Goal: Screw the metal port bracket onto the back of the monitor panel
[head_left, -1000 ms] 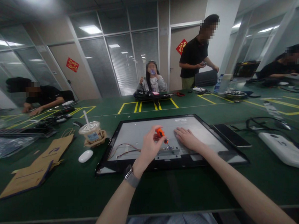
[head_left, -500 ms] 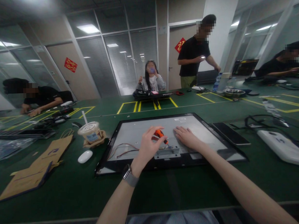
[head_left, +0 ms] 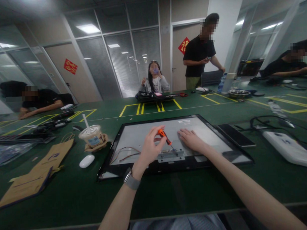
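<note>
An orange and black screwdriver [head_left: 164, 136] is pinched in my left hand [head_left: 152, 145], which wears a watch at the wrist. Its shaft slants down to the right, and the tip meets a metal bracket [head_left: 171, 155] on the near part of a flat display panel [head_left: 141, 132]. My right hand [head_left: 191, 139] lies flat on the panel's pale back with its fingers stretched out, just right of the screwdriver. Thin wires [head_left: 127, 153] run over the panel left of the bracket. The panel has a black frame and lies on the green table.
A lidded drink cup [head_left: 92, 135], a white oval case [head_left: 87, 161] and a flattened paper bag [head_left: 42, 169] lie to the left. On the right are a black phone [head_left: 236, 135], a white device [head_left: 288, 147] and cables [head_left: 267, 120]. Several people are around the table.
The screwdriver's handle has tilted and shifted slightly up and left in my left hand, so more of its shaft shows. My right hand has stayed in place on the panel.
</note>
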Motion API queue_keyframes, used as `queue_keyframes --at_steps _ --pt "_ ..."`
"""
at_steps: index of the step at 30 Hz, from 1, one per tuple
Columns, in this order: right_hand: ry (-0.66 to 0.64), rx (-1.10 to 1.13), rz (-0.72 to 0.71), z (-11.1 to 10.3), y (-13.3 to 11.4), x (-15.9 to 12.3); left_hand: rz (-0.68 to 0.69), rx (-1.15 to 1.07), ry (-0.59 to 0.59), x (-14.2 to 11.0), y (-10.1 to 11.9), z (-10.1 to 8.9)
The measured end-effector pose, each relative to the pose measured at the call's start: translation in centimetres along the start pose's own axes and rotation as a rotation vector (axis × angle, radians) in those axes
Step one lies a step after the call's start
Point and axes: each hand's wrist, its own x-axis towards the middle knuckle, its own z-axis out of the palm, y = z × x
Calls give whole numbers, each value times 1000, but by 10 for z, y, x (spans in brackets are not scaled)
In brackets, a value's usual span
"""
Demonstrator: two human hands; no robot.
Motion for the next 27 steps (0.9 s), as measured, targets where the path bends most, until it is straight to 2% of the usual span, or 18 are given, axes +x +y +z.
queue_keyframes --at_steps 2,4,7,10,14,19,25,27 --pt "-2 4 7 -1 0 0 -24 -45 -23 0 -2 0" --pt "-8 0 10 -1 -1 -1 -20 -30 5 0 -4 2" --pt "-24 -16 7 -2 -2 -1 48 28 58 0 -4 2" --pt "-28 -19 3 -2 -2 -1 81 24 27 -1 -1 1" --pt "-14 -4 8 -2 -2 -1 55 -25 -38 -1 1 -2" --pt "-12 -5 0 -5 -2 -1 30 31 41 -1 -3 -1" --pt "-4 -2 -20 -5 -2 -2 -8 -127 -34 -1 -7 0" --pt "-8 -6 -12 -5 -3 -2 -33 -126 -20 -1 -9 1"
